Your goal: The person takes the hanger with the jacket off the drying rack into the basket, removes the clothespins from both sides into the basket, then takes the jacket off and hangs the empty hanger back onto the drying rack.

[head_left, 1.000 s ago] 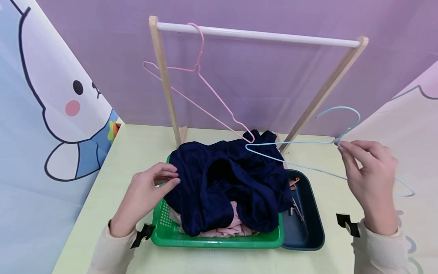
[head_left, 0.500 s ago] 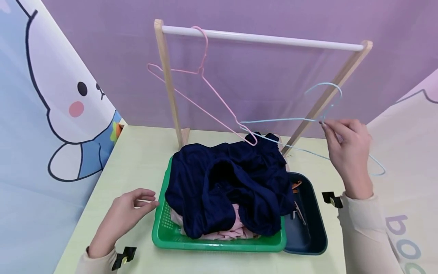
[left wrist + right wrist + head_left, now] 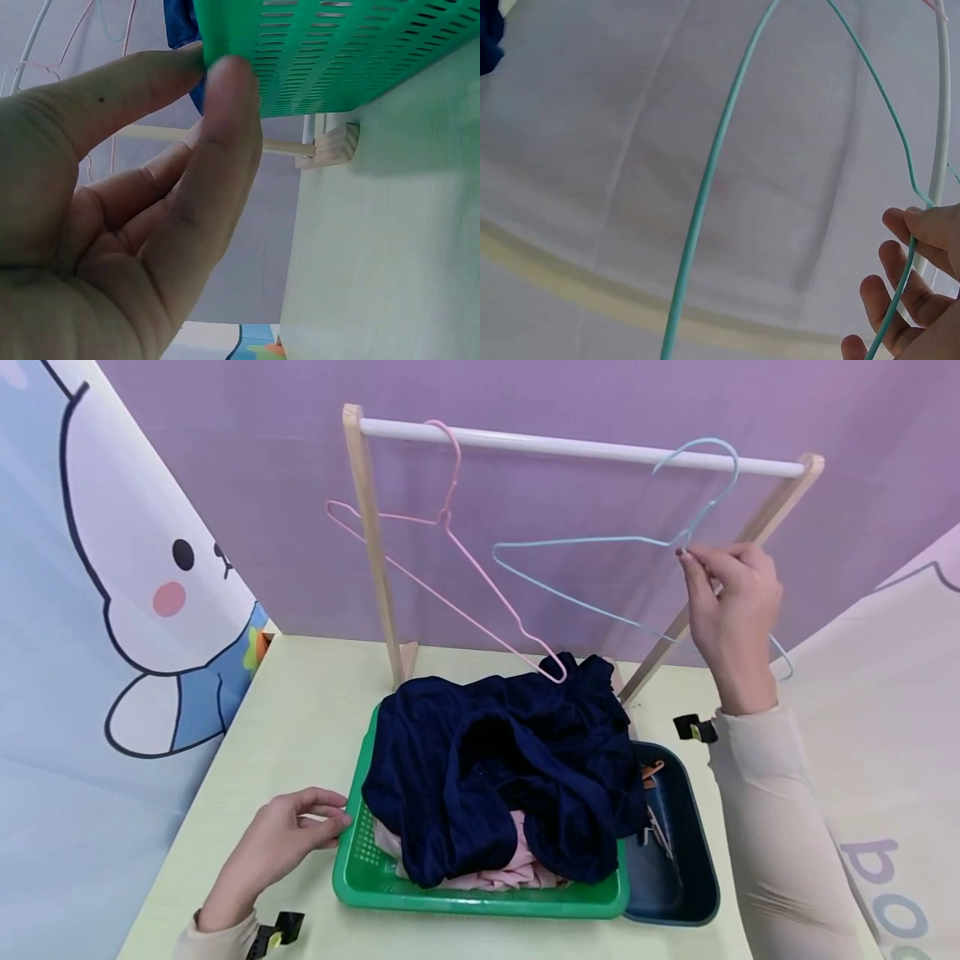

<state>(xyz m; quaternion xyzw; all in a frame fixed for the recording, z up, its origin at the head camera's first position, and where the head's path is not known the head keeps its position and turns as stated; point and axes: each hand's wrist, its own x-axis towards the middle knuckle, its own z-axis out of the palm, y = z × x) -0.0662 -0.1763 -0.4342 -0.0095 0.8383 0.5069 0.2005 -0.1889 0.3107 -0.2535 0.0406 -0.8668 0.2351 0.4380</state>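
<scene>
My right hand (image 3: 735, 610) pinches a light blue clothes hanger (image 3: 585, 540) between thumb and fingertips, just below its hook. That hook overlaps the right part of the white rod (image 3: 555, 442) in the head view. In the right wrist view the hanger's wire (image 3: 709, 180) runs past the curled fingers. My left hand (image 3: 288, 835) is at the left side of a green basket (image 3: 480, 906), thumb and forefinger pinching its rim in the left wrist view. A dark navy garment (image 3: 420, 777) is heaped in the basket, over pale pink cloth (image 3: 498, 878).
A pink hanger (image 3: 480, 564) hangs from the rod's left part. Wooden posts (image 3: 369, 527) hold the rod at both ends. Right of the basket, a dark blue tray (image 3: 678, 902) contains an orange clip (image 3: 651, 770) and other small clips. A purple backdrop stands behind.
My right hand has carried the light blue hanger up and left, from beside the right post to the rod. My left hand has moved down from the navy garment's side to the basket rim.
</scene>
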